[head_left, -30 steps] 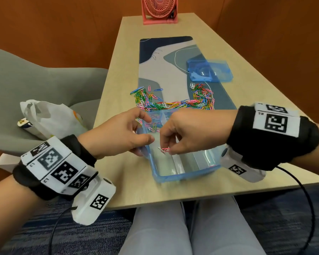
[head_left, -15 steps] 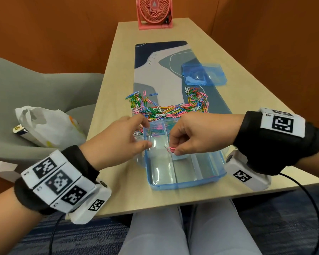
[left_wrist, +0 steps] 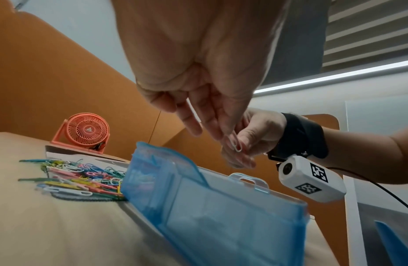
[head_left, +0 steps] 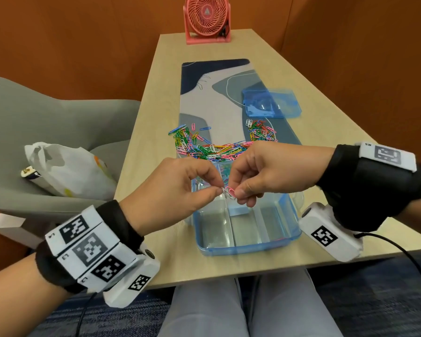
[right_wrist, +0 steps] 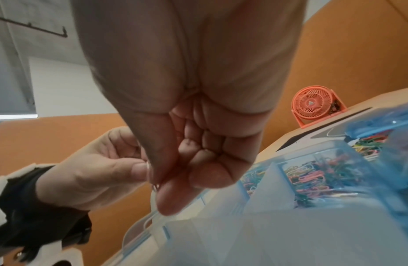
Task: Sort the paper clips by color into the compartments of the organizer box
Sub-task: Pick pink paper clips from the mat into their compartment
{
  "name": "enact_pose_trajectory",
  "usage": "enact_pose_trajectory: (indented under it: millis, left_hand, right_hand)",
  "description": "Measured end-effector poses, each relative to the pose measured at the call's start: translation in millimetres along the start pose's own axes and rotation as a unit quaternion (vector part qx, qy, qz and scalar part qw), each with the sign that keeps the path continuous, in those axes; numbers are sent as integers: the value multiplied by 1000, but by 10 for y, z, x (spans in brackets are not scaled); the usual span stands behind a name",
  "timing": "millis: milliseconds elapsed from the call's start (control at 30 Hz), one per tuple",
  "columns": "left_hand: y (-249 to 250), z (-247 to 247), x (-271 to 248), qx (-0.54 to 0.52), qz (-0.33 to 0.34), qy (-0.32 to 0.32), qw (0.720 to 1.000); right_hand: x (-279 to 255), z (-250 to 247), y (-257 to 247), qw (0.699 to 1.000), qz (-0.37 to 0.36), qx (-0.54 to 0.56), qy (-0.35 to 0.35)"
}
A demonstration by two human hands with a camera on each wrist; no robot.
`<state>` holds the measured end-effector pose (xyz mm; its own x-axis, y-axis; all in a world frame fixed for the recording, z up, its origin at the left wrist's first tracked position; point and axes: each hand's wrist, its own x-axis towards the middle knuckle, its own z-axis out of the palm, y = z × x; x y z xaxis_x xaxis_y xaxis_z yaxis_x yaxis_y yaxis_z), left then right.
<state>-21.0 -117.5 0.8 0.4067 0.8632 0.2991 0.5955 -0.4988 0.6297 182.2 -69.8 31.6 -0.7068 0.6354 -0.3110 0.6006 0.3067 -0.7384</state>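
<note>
While poised above the organizer box [head_left: 246, 246], both hands pinching linked paper clips [head_left: 229, 192].

Organizer box [head_left: 247, 246] sits on table [head_left: 326, 132] at near edge, with paper clip pile [head_left: 212, 148] just behind it on desk mat [head_left: 219, 100]. Box lid [head_left: 271, 103] lies on mat's right side behind pile; fan [head_left: 207, 20] stands at far end. Left hand [head_left: 173, 190] and right hand [head_left: 270, 171] meet above box, both on linked clips [head_left: 229, 192]; chair [head_left: 46, 132] with bag [head_left: 68, 169] on its seat stands left of table.
</note>
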Motion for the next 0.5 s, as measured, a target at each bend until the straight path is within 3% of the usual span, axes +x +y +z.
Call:
enact_pose_trajectory:
  millis: [133,300,500]
  left_hand:
    - [7,-2,-1,-42,-2,-15,999]
    - [38,-40,11,-20,6,-40,999]
    - [12,-43,18,78,-39,-178,980]
  right_hand:
    - [17,-27,31,999,1,50,-7]
    - [26,-67,66,998,4,61,0]
    - [-78,-100,32,994,6,-101,50]
